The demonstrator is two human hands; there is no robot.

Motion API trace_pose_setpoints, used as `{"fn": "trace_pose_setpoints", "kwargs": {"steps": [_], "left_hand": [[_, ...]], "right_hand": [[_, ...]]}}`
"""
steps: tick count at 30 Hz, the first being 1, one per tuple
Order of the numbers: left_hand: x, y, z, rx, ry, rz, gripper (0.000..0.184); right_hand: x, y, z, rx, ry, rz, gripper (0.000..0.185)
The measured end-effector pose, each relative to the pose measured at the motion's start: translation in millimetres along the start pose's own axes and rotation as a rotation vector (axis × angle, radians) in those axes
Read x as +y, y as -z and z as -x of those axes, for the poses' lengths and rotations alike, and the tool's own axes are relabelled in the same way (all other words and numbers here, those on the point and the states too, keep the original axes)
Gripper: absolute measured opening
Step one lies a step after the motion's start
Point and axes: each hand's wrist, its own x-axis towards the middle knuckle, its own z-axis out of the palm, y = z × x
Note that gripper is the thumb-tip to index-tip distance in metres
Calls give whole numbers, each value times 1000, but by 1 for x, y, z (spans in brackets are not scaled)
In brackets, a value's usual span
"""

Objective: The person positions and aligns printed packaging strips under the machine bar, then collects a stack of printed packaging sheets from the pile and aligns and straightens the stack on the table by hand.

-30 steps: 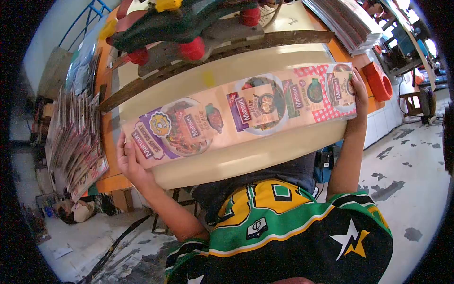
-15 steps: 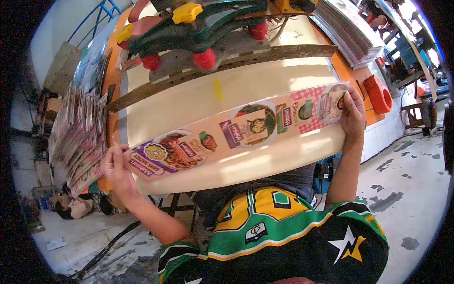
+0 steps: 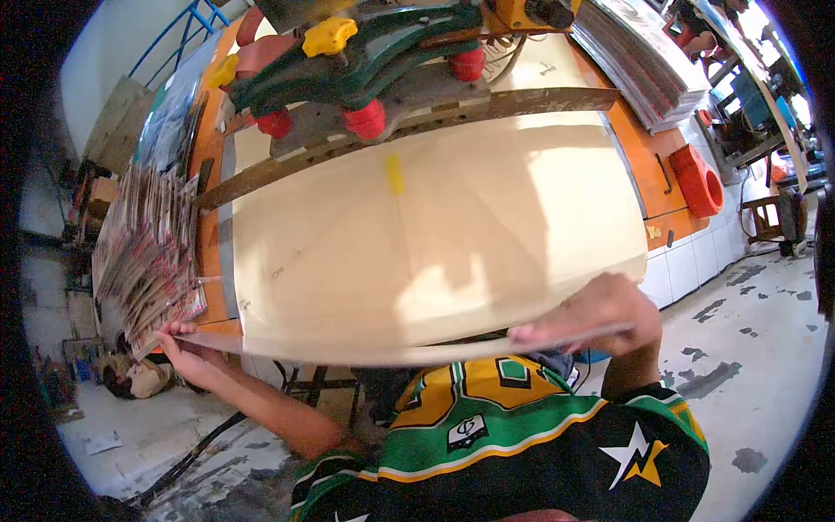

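At upper left, I see a blue frame [image 3: 180,39] near a pale wall [image 3: 106,52]. At right, I observe a red tube [image 3: 698,181], white tiles [image 3: 685,268] and a wooden stool [image 3: 764,219]. At lower left, I note a dark cable [image 3: 193,454] along the patchy floor [image 3: 731,348].

Mixed plastic, metal, paper-like and cloth finishes.
Cream cover [image 3: 487,209] smooth, satin, light sheen patches, faint creases; surface [image 3: 210,230] under it orange, smooth, low gloss. Long bar [image 3: 496,106] looks metal, dull, brown-stained, rough. Green fixture [image 3: 374,71] painted-looking, semi-gloss; red feet [image 3: 365,118] and yellow knob [image 3: 330,36] plastic-looking. Orange-red ring piece [image 3: 696,181] smooth, low shine. Left stack [image 3: 148,252] thin printed sheets, shiny, plastic-like; right stack [image 3: 639,65] thin sheets, slick edges. Held sheet [image 3: 383,355] thin, flexible, motion-blurred, gloss unclear. Jersey [image 3: 513,435] matt cloth, smooth. Wall tiles [image 3: 682,271] smooth, glazed-looking. Floor [image 3: 722,335] hard, patchy, flaking finish.
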Motion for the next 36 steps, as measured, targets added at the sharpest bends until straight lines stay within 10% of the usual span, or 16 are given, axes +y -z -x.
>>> {"fn": "trace_pose_setpoints", "kwargs": {"steps": [3,5,7,9,10,16,21,25,27,29,33,36], "left_hand": [[-3,31,-10,-83,86,197,24],[-19,89,-43,231,5,98,22],[-55,205,-75,293,-264,-447,33],[-2,194,-70,442,59,620,24],[10,184,-64,441,62,616,24],[30,112,6,518,-212,-164,35],[40,74,35,794,-415,-487,33],[29,141,17,573,-487,-861,32],[28,146,14,119,160,-826,35],[29,108,26,167,295,-1199,37],[22,83,37,224,-197,-1260,35],[8,63,30,139,-197,-1024,27]], "right_hand": [[-10,-10,-4,-32,20,53,37],[-4,-12,9,162,143,26,30],[8,20,43,306,275,68,33],[8,35,71,483,183,15,36],[10,46,90,494,122,120,36],[93,63,174,1124,83,-71,40],[117,85,179,1123,-89,-163,45],[123,85,167,1139,-99,-221,47],[135,92,176,1106,-117,-258,44],[139,92,175,1117,-153,-264,42],[132,88,161,1168,-214,-269,39],[135,93,163,1150,-206,-247,39]]}}
